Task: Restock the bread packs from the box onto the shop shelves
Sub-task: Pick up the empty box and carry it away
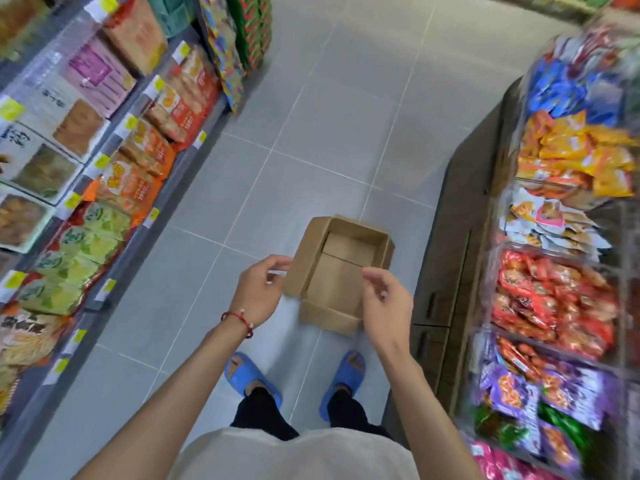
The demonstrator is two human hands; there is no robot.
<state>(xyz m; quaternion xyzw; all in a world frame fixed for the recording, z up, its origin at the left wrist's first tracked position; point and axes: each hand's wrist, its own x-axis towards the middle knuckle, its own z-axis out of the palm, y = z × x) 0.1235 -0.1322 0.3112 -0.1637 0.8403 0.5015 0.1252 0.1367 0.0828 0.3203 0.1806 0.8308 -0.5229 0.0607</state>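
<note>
An open cardboard box point(341, 271) lies on the grey tiled floor in front of my feet, and its inside shows only bare cardboard. My left hand point(258, 292) hovers over the box's left flap with fingers loosely curled, holding nothing. My right hand point(386, 299) hangs over the box's right side, fingers also loosely curled and holding nothing. Bread packs point(145, 161) in orange and green wrappers fill the shelves on the left.
Shop shelves point(114, 285) with yellow price tags run along the left. A rack of snack bags point(561, 282) and a brown cabinet point(446, 271) stand on the right. The tiled aisle point(332, 109) runs ahead between them. My blue slippers point(249, 375) stand just behind the box.
</note>
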